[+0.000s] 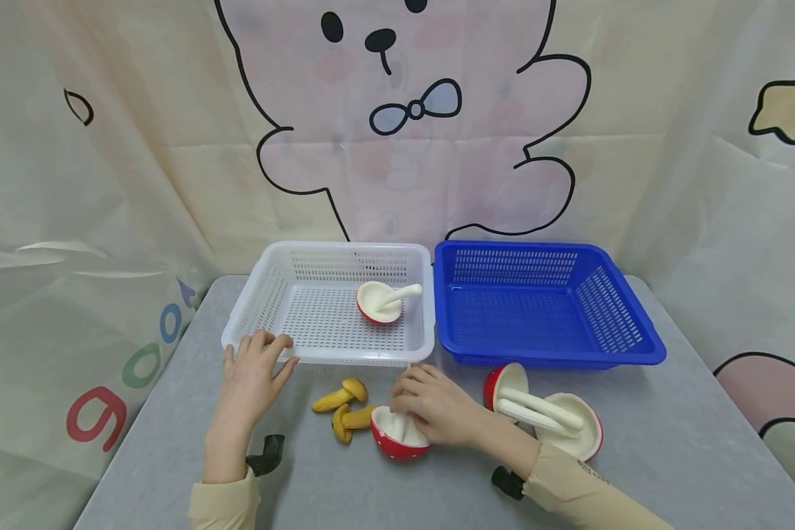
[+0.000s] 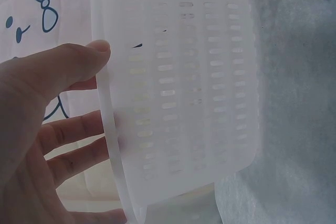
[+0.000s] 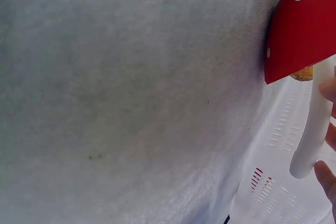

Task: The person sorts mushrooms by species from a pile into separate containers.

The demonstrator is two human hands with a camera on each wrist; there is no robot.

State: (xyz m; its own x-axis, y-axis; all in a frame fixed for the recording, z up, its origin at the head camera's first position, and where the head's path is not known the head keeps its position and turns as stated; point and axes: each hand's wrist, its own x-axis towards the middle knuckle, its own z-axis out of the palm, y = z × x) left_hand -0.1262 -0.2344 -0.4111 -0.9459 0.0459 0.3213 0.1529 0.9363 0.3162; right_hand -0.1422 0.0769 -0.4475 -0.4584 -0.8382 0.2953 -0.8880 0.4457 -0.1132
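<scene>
My left hand grips the near left rim of a white plastic basket. In the left wrist view, the thumb lies on one side of that rim and the fingers on the other. Nearer the front, my right hand holds a toy mushroom by its white stem; the red, white-spotted cap is low at the table, hollow side up. The right wrist view shows fingertips against the stem. Another red-capped mushroom lies inside the white basket. Two yellow mushrooms lie between my hands.
A blue basket stands right of the white one. In front of it, beside my right forearm, lie two more red-and-white mushrooms with stems crossing. A printed curtain hangs behind the grey table.
</scene>
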